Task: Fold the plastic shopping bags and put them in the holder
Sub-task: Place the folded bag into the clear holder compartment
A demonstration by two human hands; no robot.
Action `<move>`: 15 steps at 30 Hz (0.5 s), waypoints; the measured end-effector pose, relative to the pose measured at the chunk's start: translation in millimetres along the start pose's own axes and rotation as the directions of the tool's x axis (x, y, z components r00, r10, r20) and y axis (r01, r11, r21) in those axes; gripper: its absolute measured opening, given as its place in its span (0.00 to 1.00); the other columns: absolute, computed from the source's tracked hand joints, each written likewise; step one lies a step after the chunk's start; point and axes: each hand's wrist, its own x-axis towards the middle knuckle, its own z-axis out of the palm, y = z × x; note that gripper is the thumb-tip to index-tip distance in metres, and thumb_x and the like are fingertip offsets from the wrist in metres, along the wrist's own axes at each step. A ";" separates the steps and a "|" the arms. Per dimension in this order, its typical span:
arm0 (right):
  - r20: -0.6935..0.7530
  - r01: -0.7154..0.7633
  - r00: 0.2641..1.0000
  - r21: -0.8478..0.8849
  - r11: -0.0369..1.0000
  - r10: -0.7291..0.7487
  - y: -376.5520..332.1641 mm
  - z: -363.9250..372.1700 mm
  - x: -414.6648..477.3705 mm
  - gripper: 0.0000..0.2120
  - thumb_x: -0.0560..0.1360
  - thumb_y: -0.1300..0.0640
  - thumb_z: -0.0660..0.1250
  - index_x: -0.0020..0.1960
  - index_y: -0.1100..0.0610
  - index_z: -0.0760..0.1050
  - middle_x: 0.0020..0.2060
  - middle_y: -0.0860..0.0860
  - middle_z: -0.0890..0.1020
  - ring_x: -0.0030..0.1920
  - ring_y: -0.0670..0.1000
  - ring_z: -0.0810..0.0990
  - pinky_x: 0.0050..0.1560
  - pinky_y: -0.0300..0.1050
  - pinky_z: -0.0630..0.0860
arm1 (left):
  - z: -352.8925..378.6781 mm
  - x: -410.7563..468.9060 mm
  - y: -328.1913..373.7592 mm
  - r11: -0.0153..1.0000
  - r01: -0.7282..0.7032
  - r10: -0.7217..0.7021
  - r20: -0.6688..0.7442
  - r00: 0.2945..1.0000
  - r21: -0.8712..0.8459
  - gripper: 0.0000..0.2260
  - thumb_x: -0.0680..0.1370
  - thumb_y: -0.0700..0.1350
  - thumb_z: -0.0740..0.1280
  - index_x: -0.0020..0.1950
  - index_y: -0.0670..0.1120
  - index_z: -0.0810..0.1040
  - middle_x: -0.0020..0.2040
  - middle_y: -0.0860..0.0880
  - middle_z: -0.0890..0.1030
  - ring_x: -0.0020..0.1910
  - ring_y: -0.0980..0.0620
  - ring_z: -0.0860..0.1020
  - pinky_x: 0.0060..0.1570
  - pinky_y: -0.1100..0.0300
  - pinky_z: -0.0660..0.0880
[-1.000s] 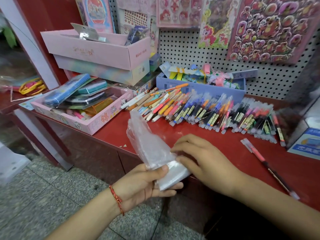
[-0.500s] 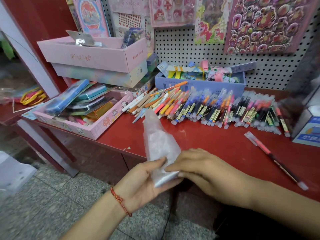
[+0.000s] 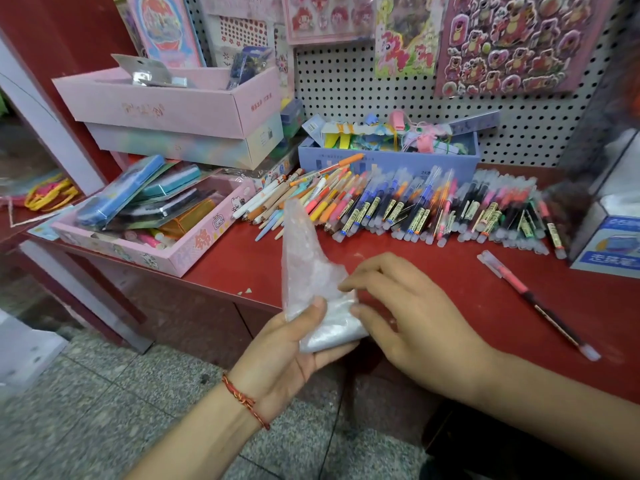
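At the far left of the red counter [image 3: 450, 268] sits a pink tray [image 3: 194, 252] of stationery, apart from the work. Just right of it, over the counter's front edge, the left hand [image 3: 287, 355] cradles a clear plastic bag [image 3: 311, 282], thumb clamped on top and fingers underneath. The bag's lower part is folded into a flat wad, and its unfolded tail stands up in a crumpled point. The right hand [image 3: 408, 317] meets it from the other side, its curled index finger and thumb pinching the wad's right edge. The fold looks part done. The next move likely calls for turning the tail down over the wad and pressing it flat. No holder can be made out. Further right lie a row of pens [image 3: 415, 209] and one loose pen [image 3: 533, 299].
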 end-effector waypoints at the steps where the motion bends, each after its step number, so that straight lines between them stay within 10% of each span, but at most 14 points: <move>1: 0.043 0.094 0.995 -0.079 0.992 -0.091 1.1 -1.0 -1.0 0.14 0.74 0.50 0.62 0.57 0.53 0.74 0.52 0.48 0.76 0.51 0.48 0.74 0.51 0.44 0.68 | 0.3 -0.1 1.7 1.000 0.012 -0.012 -0.003 1.000 -0.017 0.15 0.73 0.43 0.63 0.55 0.37 0.77 0.50 0.38 0.83 0.46 0.44 0.83 0.40 0.55 0.81; 8: 0.101 0.376 0.926 -0.159 0.913 -0.364 6.6 -3.1 5.2 0.17 0.81 0.54 0.51 0.54 0.57 0.78 0.53 0.51 0.81 0.52 0.51 0.76 0.54 0.45 0.68 | 2.1 -0.7 5.8 0.985 0.113 -0.102 0.086 0.991 -0.133 0.14 0.73 0.43 0.61 0.52 0.38 0.78 0.43 0.42 0.83 0.43 0.49 0.83 0.51 0.53 0.78; 15: 0.145 0.038 0.988 0.127 0.991 -0.056 2.9 -1.9 8.8 0.14 0.75 0.48 0.58 0.49 0.51 0.80 0.45 0.45 0.74 0.45 0.47 0.70 0.48 0.47 0.67 | 0.2 0.2 11.7 0.973 0.111 -0.090 0.110 0.990 -0.200 0.11 0.65 0.40 0.73 0.42 0.34 0.83 0.43 0.37 0.83 0.40 0.46 0.84 0.45 0.51 0.80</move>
